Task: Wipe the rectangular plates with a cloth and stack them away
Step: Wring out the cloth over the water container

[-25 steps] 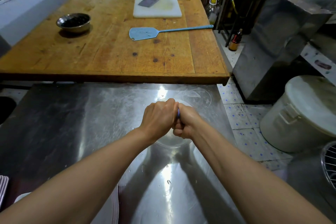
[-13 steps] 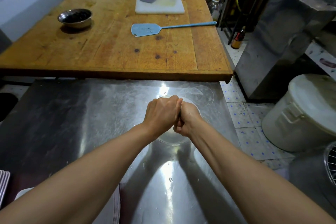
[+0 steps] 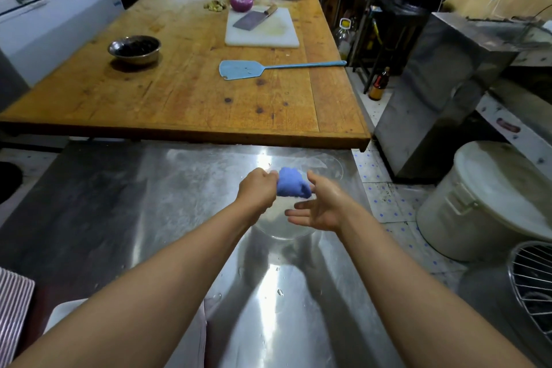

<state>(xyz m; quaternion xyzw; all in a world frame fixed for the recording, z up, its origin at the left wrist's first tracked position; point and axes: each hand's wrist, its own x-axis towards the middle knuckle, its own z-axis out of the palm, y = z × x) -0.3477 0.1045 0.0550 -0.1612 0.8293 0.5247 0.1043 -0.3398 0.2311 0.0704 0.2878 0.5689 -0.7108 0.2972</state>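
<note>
My left hand [image 3: 259, 187] grips one end of a crumpled blue cloth [image 3: 291, 183] above a clear glass bowl [image 3: 280, 224] on the steel counter [image 3: 125, 206]. To the right of the cloth, my right hand [image 3: 321, 206] is spread with the palm up and fingers straight; its thumb is at the cloth's right end. White plates [image 3: 191, 343] show at the bottom edge under my left forearm, mostly hidden. A striped plate or tray edge [image 3: 13, 308] sits at the far left bottom.
Behind the counter stands a wooden table [image 3: 185, 92] with a steel bowl [image 3: 134, 49], a blue spatula [image 3: 248, 69], and a white cutting board [image 3: 263, 28] with a cleaver. A white lidded bucket [image 3: 490, 203] and a wire rack [image 3: 534, 284] are on the right.
Both fists were clenched together around the cloth. Now my right hand has let go and spread, and the blue cloth shows, held by my left hand.
</note>
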